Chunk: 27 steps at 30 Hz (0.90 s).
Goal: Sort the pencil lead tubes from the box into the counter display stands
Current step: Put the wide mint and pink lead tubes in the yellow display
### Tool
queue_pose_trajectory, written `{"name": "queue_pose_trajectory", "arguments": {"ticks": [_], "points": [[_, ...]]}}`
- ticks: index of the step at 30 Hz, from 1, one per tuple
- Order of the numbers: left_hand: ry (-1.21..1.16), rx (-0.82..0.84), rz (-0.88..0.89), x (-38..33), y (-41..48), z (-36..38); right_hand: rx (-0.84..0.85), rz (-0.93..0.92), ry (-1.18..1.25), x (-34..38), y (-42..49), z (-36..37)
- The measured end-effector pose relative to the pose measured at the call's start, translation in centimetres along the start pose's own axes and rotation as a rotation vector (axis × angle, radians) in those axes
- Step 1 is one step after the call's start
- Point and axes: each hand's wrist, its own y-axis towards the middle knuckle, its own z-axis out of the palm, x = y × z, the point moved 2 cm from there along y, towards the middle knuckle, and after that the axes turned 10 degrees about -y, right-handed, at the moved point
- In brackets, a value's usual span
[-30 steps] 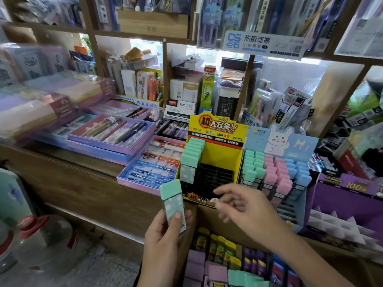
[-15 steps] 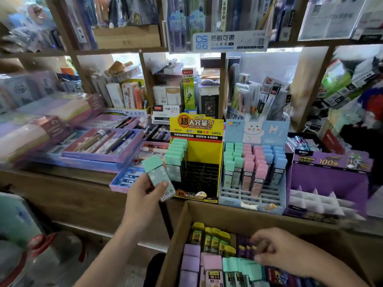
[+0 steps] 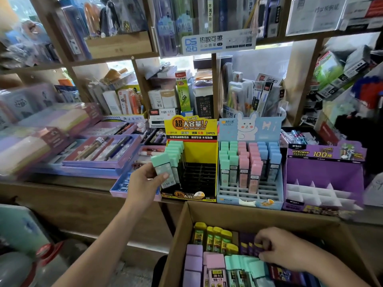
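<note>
We see the left hand [image 3: 145, 183] raised at the counter [image 3: 62, 195], thumb and fingers gripping a mint-capped lead tube [image 3: 163, 168]. The tube is tilted, cap up and to the left, right at the front left corner of the yellow display stand [image 3: 199, 154]. A column of matching mint tubes [image 3: 176, 150] already stands along that stand's left side, and the rest of its black grid is bare. We cannot tell whether the held tube touches them.

Just right of it stands a blue display stand [image 3: 248, 195] with mint, pink and blue tubes in its back rows. Beside that is a purple display stand [image 3: 323, 175] with white dividers.

Below the stands sits an open cardboard box [image 3: 238, 216] holding yellow-capped tubes [image 3: 215, 237], lilac tubes [image 3: 193, 259], more mint ones [image 3: 244, 266] and dark purple tubes [image 3: 247, 243]. The right hand [image 3: 284, 249] is down inside the box, its fingers curled over the purple and mint tubes. We cannot tell whether it grips any of them.
</note>
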Motion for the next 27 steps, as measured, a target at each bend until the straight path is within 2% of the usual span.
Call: {"name": "queue_pose_trajectory", "arguments": {"ticks": [7, 17, 27], "points": [[0.177, -0.055, 0.062, 0.2, 0.3, -0.1, -0.011, -0.017, -0.043, -0.2, 0.0, 0.3], [0.411, 0.025, 0.171, -0.3, 0.5, -0.6, -0.006, -0.011, -0.061, 0.0, 0.4, 0.4], [0.424, 0.003, 0.193, -0.6, 0.8, -0.8, -0.019, -0.020, -0.079, 0.0, 0.4, 0.5]]}}
